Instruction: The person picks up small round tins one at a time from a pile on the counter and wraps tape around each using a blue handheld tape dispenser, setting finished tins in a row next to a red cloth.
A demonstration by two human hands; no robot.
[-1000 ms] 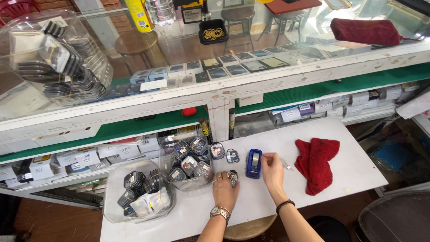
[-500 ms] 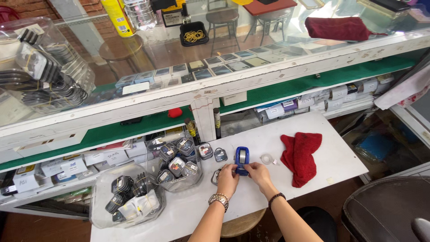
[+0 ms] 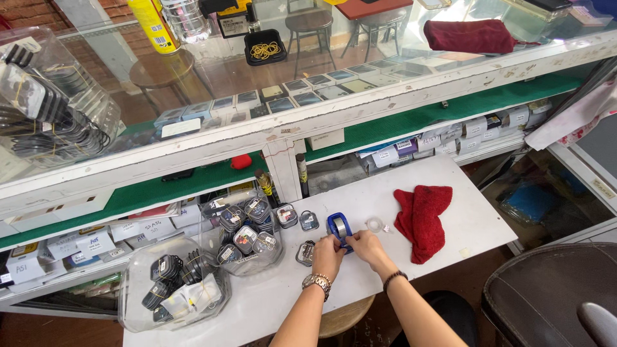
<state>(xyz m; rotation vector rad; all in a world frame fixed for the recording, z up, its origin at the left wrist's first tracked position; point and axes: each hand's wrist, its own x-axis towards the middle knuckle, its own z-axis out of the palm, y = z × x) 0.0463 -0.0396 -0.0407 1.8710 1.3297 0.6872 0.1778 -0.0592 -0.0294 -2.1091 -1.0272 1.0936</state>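
Blue dispenser held at frame centre.

The dispenser [image 3: 339, 227] is gripped on the white table [image 3: 475, 215] by the left hand [image 3: 326, 252] and right hand [image 3: 366, 245]; a red cloth [image 3: 421, 218] lies right, tubs [image 3: 241, 234] left.

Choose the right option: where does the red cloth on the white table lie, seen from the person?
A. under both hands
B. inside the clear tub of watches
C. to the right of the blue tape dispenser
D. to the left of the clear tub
C: the red cloth lies on the table to the right of the blue dispenser, clear of both hands.
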